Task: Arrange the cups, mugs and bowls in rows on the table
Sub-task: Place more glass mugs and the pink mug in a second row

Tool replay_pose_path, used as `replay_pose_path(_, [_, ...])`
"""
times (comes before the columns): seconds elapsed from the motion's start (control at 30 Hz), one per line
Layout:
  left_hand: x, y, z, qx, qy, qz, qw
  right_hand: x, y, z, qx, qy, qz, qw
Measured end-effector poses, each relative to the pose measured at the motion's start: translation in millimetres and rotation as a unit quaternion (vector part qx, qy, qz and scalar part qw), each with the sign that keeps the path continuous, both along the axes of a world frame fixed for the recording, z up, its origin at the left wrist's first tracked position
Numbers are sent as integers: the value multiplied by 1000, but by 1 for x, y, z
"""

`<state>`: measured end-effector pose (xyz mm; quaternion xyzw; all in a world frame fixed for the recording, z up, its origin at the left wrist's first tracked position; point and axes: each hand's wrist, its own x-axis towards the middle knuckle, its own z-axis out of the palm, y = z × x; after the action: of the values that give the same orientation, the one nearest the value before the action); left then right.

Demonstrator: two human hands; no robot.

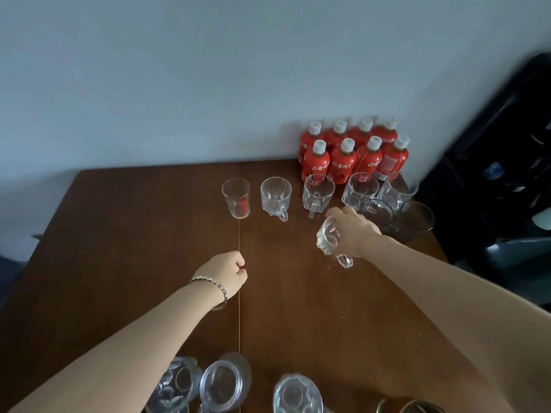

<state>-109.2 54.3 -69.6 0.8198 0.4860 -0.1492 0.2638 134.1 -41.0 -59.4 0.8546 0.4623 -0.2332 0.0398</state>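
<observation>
My right hand (351, 231) grips a clear glass mug (329, 238) from above, its handle pointing toward me, just over the brown table (119, 263). My left hand (228, 271) rests as a closed fist on the table's middle, holding nothing, a bracelet on its wrist. A far row stands ahead: a tumbler with red print (236, 197), then glass mugs (275, 196) (317, 194) (359, 189) and a taller glass (398, 187). Two dark glasses (377, 214) (416, 220) stand behind my right hand.
Several red bottles with white caps (343, 158) stand against the wall at the far right corner. More clear glassware (223, 383) (296, 394) sits at the near edge. Dark furniture (507, 174) stands to the right of the table.
</observation>
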Motion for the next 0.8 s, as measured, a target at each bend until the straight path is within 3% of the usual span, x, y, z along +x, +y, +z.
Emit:
replay_pose_path(0.4, [-6, 2, -11, -19, 0, 24, 1000, 19, 28, -29, -3, 24, 30, 999])
replay_pose_path(0.6, [-27, -17, -1, -22, 7, 8, 1000, -28, -17, -18, 29, -37, 48, 998])
replay_pose_path(0.8, [-64, -60, 13, -41, 58, -70, 995, -80, -73, -14, -93, 48, 67, 992])
